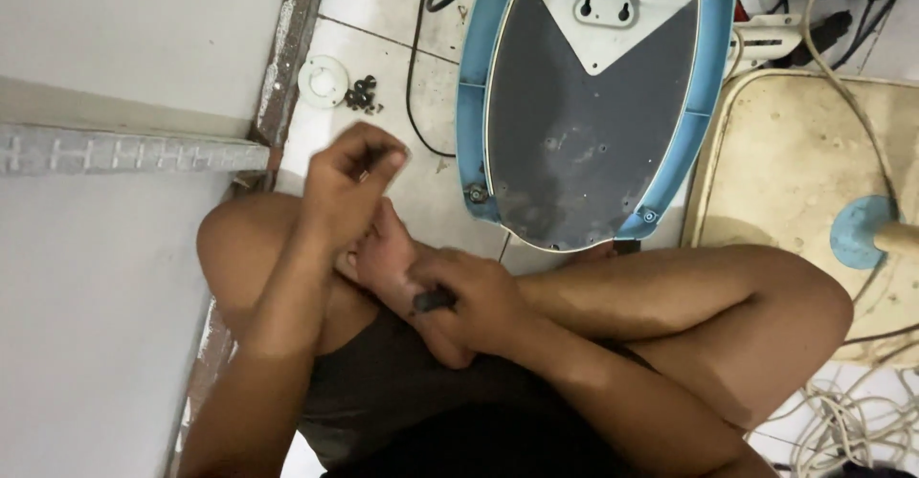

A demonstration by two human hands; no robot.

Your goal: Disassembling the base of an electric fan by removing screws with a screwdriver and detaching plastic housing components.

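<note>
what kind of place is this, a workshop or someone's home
Probably a home floor used for an informal appliance repair. The person sits cross-legged on white floor tiles, beside an upturned blue oval appliance base with a grey underside; a small pile of black screws and tangled white cables lie about.

White disc (324,78), cream board (795,153), cables (862,421)

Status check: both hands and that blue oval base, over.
Left hand raised, fingers curled. Right hand gripping small dark tool. Blue oval base underside-up on floor, untouched. Screws beside it.
</note>
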